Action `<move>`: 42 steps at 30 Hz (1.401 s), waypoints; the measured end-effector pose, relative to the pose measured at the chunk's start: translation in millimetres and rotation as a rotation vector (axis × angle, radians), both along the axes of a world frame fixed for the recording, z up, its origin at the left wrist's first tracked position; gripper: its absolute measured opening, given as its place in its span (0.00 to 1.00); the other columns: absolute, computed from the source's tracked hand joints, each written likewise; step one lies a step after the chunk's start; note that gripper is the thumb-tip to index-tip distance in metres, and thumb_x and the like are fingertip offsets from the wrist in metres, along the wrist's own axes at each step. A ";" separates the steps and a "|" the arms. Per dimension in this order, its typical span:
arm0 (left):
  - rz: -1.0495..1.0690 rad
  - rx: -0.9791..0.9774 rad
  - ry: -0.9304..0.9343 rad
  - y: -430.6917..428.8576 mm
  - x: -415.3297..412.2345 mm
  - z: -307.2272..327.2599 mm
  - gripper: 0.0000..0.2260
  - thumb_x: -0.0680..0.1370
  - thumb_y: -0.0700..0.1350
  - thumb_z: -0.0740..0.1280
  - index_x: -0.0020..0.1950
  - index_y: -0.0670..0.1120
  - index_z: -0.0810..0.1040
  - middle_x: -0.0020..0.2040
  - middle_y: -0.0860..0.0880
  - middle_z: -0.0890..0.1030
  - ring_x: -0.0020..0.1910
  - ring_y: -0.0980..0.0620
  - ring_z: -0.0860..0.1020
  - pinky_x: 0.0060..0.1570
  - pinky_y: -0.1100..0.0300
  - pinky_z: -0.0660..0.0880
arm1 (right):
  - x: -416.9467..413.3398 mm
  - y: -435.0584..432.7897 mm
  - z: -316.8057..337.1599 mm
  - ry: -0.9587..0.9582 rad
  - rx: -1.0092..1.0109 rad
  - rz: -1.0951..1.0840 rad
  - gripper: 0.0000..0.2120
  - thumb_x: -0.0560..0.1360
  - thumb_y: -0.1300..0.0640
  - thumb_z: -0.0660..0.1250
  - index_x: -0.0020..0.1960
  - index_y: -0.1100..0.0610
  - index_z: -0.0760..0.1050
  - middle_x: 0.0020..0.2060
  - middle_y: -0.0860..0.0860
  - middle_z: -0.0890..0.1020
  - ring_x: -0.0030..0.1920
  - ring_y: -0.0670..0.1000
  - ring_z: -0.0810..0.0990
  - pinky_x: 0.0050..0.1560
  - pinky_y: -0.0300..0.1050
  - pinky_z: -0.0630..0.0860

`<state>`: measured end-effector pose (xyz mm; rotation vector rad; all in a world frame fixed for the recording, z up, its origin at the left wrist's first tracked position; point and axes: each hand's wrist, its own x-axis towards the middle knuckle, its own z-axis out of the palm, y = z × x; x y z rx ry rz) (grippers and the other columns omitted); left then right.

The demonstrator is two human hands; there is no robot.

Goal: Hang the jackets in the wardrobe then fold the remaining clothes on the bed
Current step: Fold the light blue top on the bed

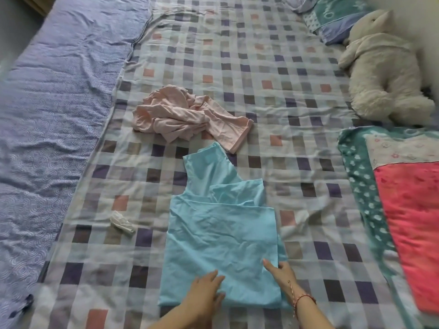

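Observation:
A light blue garment lies partly folded on the checked bed sheet, its right side turned in over the middle. My left hand rests flat on its lower part with straight fingers. My right hand lies at the garment's right edge, fingers on top and thumb at the folded edge. A crumpled pink garment sits farther up the bed, just beyond the blue one's top.
A small crumpled white piece lies left of the blue garment. A cream plush toy lies at the right by the pillow. A teal and red blanket covers the right edge. Blue patterned bedding runs along the left.

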<state>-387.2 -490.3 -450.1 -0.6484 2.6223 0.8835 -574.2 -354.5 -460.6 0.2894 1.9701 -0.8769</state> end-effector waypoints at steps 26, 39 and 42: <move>0.881 0.274 0.056 -225.3 -145.3 -36.5 0.24 0.75 0.48 0.69 0.68 0.40 0.66 0.63 0.43 0.74 0.60 0.46 0.74 0.61 0.51 0.71 | -116.3 -145.0 -28.5 0.627 0.127 0.632 0.27 0.76 0.55 0.64 0.73 0.56 0.61 0.70 0.54 0.66 0.69 0.55 0.64 0.69 0.49 0.60; 0.965 0.766 0.301 -229.0 -220.5 -18.0 0.05 0.72 0.39 0.70 0.47 0.45 0.78 0.41 0.48 0.81 0.36 0.52 0.77 0.36 0.61 0.74 | -162.2 -213.2 -51.8 0.416 -0.161 0.875 0.09 0.68 0.69 0.66 0.47 0.62 0.78 0.41 0.53 0.78 0.46 0.53 0.78 0.40 0.42 0.69; 0.603 0.903 0.289 -201.8 -178.2 16.4 0.10 0.60 0.43 0.70 0.40 0.50 0.77 0.35 0.56 0.79 0.35 0.60 0.76 0.36 0.68 0.72 | -144.8 -176.0 -38.6 0.747 -0.308 0.880 0.09 0.64 0.72 0.60 0.40 0.63 0.75 0.39 0.55 0.73 0.44 0.58 0.74 0.40 0.44 0.67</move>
